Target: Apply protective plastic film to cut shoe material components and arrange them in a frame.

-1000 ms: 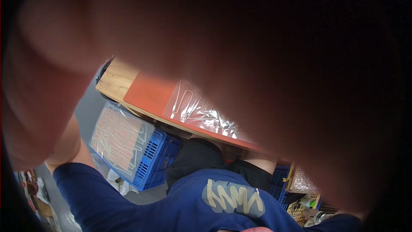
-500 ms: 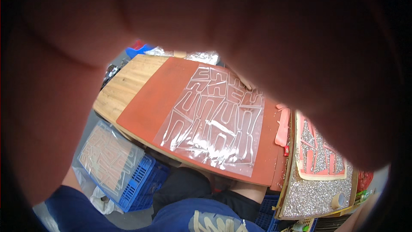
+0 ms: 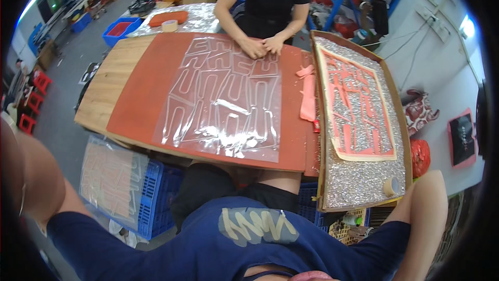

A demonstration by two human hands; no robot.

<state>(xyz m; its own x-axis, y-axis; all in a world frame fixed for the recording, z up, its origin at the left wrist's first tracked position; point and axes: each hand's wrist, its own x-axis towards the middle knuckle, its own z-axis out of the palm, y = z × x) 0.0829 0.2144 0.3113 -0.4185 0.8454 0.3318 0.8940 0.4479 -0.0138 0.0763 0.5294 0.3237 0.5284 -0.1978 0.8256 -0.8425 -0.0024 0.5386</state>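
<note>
Both your arms, left [image 3: 44, 177] and right [image 3: 429, 208], are raised beside you with the hands out of view, so I cannot tell either grip. Below the desk [image 3: 117, 75], to your left, a clear patterned sheet [image 3: 112, 177] tops a blue crate [image 3: 163, 198]. On the desk's orange-red mat [image 3: 140, 86] lies a clear plastic sheet [image 3: 223, 99] with raised outlines; a glittery tray [image 3: 358, 179] stands right of it. Beyond, a co-worker's hands [image 3: 253, 48] rest by its far edge.
</note>
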